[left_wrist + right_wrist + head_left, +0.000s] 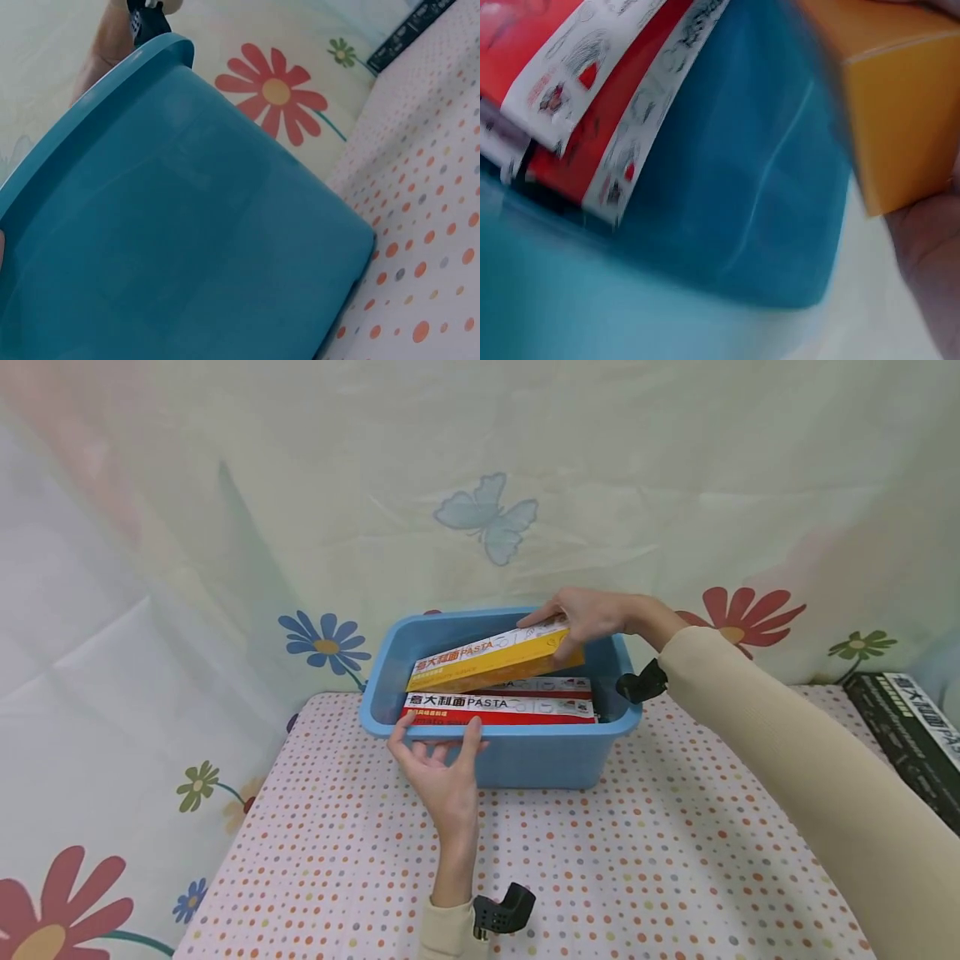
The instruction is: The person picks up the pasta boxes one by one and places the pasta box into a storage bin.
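Note:
My right hand [592,614] grips the right end of a yellow pasta box [487,660], lifted at a slant inside a blue plastic bin [540,760]. Its left end sits lower, near the bin's left wall. Below it, two red pasta boxes [502,706] lie lengthwise in the bin. In the right wrist view, the end of the yellow box [904,120] is apart from the red boxes [600,97]. At the bin's front rim, my left hand [442,777] holds on, thumb tip at the edge and some fingers beneath it. The left wrist view shows mostly the bin's outer wall [187,202].
A black box [907,735] with white lettering lies at the table's right edge. The bin stands on a dotted tablecloth [330,860], close to a flowered curtain [615,485] behind it. Part of something dark shows under the red boxes in the right wrist view.

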Tool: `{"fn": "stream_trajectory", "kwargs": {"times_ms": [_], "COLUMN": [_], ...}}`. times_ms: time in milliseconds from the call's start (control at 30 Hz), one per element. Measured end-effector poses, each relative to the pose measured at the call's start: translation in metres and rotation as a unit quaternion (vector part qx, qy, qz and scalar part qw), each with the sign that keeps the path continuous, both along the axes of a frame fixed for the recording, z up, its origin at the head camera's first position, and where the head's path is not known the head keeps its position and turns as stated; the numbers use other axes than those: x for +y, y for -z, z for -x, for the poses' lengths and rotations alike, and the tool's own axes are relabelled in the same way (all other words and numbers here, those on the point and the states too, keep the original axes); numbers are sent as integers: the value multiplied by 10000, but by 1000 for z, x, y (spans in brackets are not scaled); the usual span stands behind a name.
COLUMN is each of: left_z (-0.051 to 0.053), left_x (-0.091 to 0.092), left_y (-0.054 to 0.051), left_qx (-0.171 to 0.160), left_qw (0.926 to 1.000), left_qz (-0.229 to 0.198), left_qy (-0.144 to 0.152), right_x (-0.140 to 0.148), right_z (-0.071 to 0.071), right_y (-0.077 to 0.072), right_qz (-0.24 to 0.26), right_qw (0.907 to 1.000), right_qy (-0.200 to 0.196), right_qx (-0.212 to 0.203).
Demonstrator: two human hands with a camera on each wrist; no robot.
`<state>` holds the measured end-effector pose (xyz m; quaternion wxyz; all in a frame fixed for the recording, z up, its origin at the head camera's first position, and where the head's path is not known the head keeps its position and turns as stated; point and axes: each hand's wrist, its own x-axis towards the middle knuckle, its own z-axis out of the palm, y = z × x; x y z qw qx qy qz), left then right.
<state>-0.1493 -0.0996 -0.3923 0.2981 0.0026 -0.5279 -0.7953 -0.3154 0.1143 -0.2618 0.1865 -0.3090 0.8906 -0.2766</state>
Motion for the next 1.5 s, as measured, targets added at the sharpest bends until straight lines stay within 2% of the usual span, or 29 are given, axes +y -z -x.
{"fn": "stream_trajectory", "kwargs": {"times_ms": [567, 833, 1100, 1333, 1500], "left_z": [-2, -5, -5, -3, 0], "left_x": [4, 6, 6, 4, 3], "left_y": [0, 0, 1, 1, 4], "left_qx": [93, 25, 55, 22, 48], "left_qw": [9999, 10000, 9999, 9999, 9999], "left_qz": [-17, 15, 70, 80, 60], "left_qy": [80, 95, 128, 85, 70], "right_x": [15, 20, 25, 24, 37], "right_z": [1, 1, -3, -16, -39], "right_y": [11, 14, 11, 4, -4], "right_qz": [129, 112, 764, 1004, 1307], "right_qw": [9994, 9991, 9943, 9937, 9899], "right_qy": [120, 154, 104, -273, -493], "right_qx": [-297, -383, -741, -420, -248]}}
